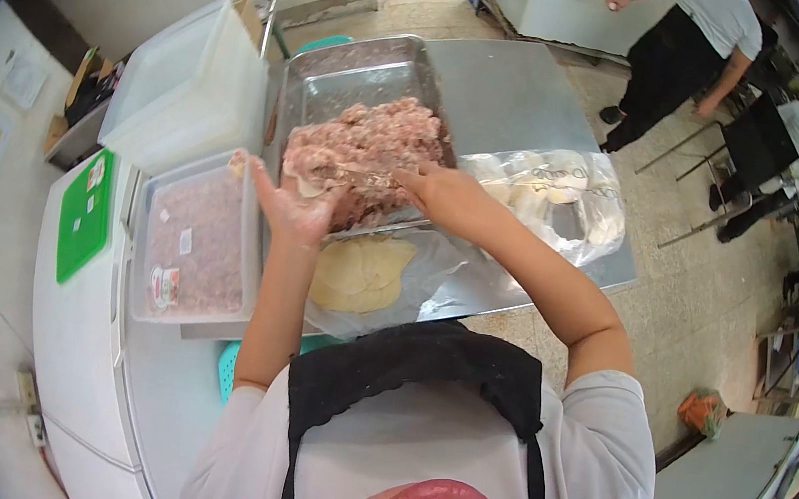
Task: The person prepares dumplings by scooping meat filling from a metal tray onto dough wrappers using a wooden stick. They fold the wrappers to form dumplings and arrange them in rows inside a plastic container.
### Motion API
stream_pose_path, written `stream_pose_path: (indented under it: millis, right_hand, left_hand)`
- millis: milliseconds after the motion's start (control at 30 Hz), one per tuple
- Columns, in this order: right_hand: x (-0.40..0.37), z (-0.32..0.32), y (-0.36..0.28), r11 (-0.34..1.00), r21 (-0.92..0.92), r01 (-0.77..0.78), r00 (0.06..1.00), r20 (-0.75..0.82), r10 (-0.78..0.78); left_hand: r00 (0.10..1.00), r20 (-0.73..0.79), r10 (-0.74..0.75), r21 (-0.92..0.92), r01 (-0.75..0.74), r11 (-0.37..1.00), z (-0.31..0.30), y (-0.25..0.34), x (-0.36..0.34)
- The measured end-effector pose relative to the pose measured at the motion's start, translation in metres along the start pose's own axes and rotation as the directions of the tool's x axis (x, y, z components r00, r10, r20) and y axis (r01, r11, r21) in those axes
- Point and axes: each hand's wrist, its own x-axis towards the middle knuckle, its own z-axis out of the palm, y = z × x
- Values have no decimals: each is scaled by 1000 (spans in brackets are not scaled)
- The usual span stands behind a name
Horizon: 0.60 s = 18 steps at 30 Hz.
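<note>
A deep metal tray (341, 80) holds a heap of pink ground meat (369, 139). My left hand (299, 211) is at the tray's near left corner, palm up with the thumb spread out, and a thin pale dough wrapper (309, 187) lies on it. From the right, my right hand (442, 198) reaches over the tray, fingers closed round a shiny metal utensil (368, 178) that points at the left palm. The utensil's exact kind is hard to make out against the meat. Just below, a stack of round yellowish dough wrappers (361, 273) lies on a plastic sheet (429, 258).
Left of the tray stand a lidded clear tub of ground meat (193, 248) and a large white bin (189, 86). A plastic bag of pale rounds (553, 194) lies on the metal table (512, 88) at right. A person (692, 56) stands beyond; another sits near a chair (763, 136).
</note>
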Motion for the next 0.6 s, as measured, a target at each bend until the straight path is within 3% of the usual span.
stream_pose_path:
  millis: [33,100,133,200,333,400,433,467,500,533,600]
  right_hand:
    - [-2,-20,-2,1000,-7,-11,1000,-7,11]
    - [-5,-54,-7,980,-198,-33,991,119,57]
    - [-7,-54,-9,980,-197,-29,992,115,53]
    - [-11,-48,-12,997,38,66,998,-27,-65]
    - [-11,-28,24,987,156,37,995,88,-51]
    - [-7,-29,48,891,438,118,993,-78,-93]
    - [-7,-30,53,884,448,130,991,-66,-112]
    - [-9,-31,59,866,491,93,996,-37,-86]
    - [-11,-35,61,846,530,53,998,-8,-57]
    - [-12,-43,62,842,536,60,997,0,-72]
    - [-13,-57,61,798,603,8,984,137,-113]
  left_hand:
    - [999,-33,37,71,-35,997,4,-1,-4]
    - [998,-7,63,80,-62,995,3,-5,-3]
    - [996,-41,85,22,-84,996,3,-9,0]
    - [997,-50,65,-130,-71,989,7,-16,1]
    - [992,7,124,-95,-123,988,20,-34,-1]
    - [962,176,210,-30,-208,978,19,-38,-3]
    - [961,158,228,-35,-225,974,16,-36,-6]
    - [940,268,212,280,-286,916,12,-33,-9]
    - [920,363,151,558,-344,755,11,-32,-13]
    - [922,351,165,557,-348,754,15,-33,-18]
    - [865,466,184,824,-500,266,26,-30,-27]
